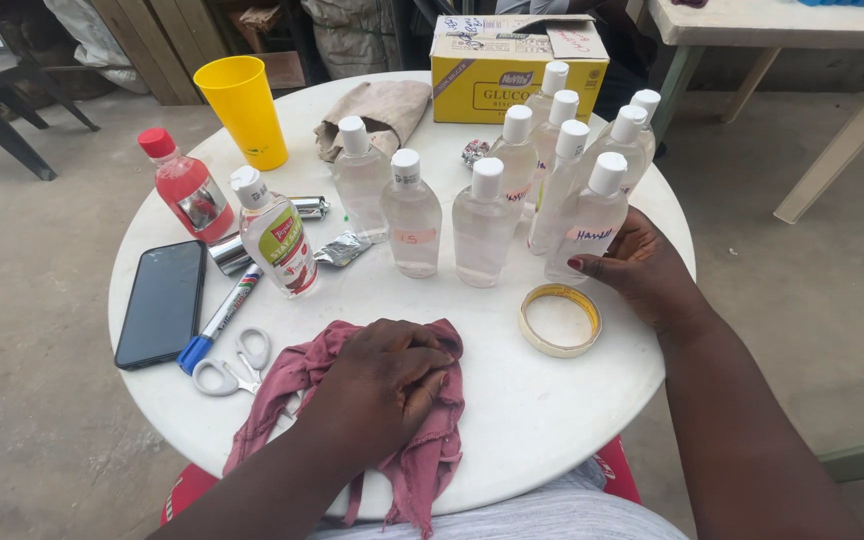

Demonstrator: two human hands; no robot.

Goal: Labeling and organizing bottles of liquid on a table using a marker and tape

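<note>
Soft matt red cloth (422, 420), clear glossy plastic bottle (586, 222), smooth white table (542, 410)

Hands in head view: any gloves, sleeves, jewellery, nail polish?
Both bare: no gloves, sleeves, rings, watches or bracelets in view. Forearms are uncovered up to the frame edge. The right hand has red polish on the one nail that shows. The left hand has its fingers curled, so its nails cannot be seen.

Your left hand (384, 385) sits on the cloth (422, 440) at table (532, 420) front; tape roll (559, 320) right of it, bottles (482, 215) behind, phone (162, 302) far left.
</note>
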